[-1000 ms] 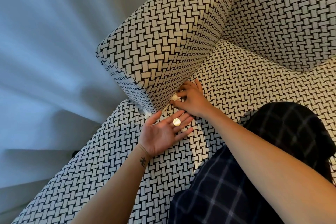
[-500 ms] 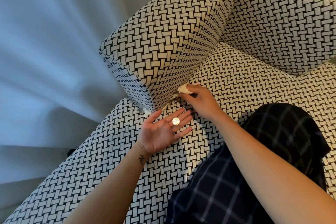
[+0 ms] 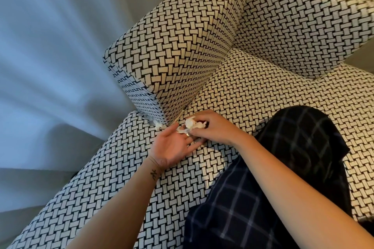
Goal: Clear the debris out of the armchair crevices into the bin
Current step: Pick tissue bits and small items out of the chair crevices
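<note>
A crumpled white scrap (image 3: pixel 189 124) is pinched in the right hand (image 3: pixel 214 128), just over the fingers of the left hand (image 3: pixel 172 146), which lies relaxed, palm-up, on the seat cushion (image 3: pixel 263 87) by the front corner of the armrest (image 3: pixel 178 50). It is probably safest set deep on the palm before letting go. Another white bit (image 3: pixel 158 126) lies at that corner. Something small beneath the scrap, perhaps metal, is unclear. No bin shows.

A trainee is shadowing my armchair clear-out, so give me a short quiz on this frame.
1. True or false: the left hand lies open, palm up.
2. The right hand pinches: A a crumpled white scrap, B a pen, C a key.
3. Where does more white debris sit?
Key: 1 true; 2 A; 3 at the front foot of the armrest.
</note>
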Motion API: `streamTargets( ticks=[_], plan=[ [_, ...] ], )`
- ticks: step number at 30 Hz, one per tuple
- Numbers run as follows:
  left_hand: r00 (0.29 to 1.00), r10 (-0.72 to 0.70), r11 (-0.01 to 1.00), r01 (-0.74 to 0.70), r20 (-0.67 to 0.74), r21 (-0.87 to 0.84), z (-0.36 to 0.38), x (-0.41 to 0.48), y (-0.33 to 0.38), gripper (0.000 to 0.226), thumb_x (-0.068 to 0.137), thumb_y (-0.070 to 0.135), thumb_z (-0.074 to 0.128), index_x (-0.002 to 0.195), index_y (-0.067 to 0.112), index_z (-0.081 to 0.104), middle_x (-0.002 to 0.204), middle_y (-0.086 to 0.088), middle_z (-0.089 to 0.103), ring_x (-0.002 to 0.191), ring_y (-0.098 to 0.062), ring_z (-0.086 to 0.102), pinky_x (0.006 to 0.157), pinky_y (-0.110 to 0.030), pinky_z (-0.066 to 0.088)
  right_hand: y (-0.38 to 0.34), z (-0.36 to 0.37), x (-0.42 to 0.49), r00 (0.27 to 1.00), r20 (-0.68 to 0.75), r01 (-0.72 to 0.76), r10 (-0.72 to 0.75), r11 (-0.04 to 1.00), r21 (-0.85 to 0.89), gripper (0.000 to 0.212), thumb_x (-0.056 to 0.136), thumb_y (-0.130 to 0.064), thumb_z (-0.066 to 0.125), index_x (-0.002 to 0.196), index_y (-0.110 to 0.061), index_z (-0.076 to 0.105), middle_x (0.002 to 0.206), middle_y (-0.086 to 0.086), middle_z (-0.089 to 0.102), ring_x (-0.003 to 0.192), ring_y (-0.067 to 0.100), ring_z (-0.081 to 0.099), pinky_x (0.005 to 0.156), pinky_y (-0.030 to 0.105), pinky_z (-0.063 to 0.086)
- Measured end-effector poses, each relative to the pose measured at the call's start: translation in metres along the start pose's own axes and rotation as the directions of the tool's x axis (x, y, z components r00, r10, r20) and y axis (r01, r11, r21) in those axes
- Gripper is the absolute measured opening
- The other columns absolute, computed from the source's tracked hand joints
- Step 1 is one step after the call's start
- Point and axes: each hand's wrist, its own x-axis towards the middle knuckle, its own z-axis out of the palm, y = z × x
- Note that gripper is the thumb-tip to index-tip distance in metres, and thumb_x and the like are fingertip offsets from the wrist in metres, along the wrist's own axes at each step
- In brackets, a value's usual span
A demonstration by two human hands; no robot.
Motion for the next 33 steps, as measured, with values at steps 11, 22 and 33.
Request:
streamTargets(
  ticks=[11,22,33],
  plan=[
    [0.998,0.064,0.998,-0.064,-0.007,0.013,0.002,-0.002,-0.005,0.047,0.107,0.031,0.041,0.143,0.003,0.049,0.142,-0.023,0.051,0.135,-0.036,0.048,0.119,-0.054,0.034,-0.012,0.006,-0.01,0.998,0.019,0.051,-0.056,0.976,0.214,0.031,0.096,-0.023,0.058,0.123,-0.028,0.072,0.135,-0.014,0.058,0.123,0.002,0.051,0.101,0.027,0.04],
    [0.997,0.018,1.0,-0.017,0.075,-0.017,0.004,-0.001,0.001,0.062,0.075,0.012,0.087,0.13,-0.005,0.063,0.138,-0.026,0.059,0.121,-0.042,0.063,0.098,-0.055,0.055,-0.002,-0.007,0.038,0.994,-0.082,0.076,-0.077,0.997,-0.009,0.034,0.105,-0.032,0.046,0.126,-0.017,0.069,0.123,-0.005,0.063,0.122,0.015,0.053,0.103,0.03,0.042],
    [0.978,-0.103,0.985,0.126,0.18,-0.121,-0.003,0.003,0.001,0.058,0.1,0.015,0.053,0.15,-0.006,0.033,0.153,-0.031,0.037,0.131,-0.04,0.052,0.112,-0.048,0.044,-0.012,-0.007,0.088,0.984,0.172,0.168,-0.049,0.591,-0.789,0.067,0.093,-0.07,0.036,0.131,-0.024,0.066,0.147,0.003,0.053,0.147,0.029,0.02,0.121,0.048,0.009]
  ],
)
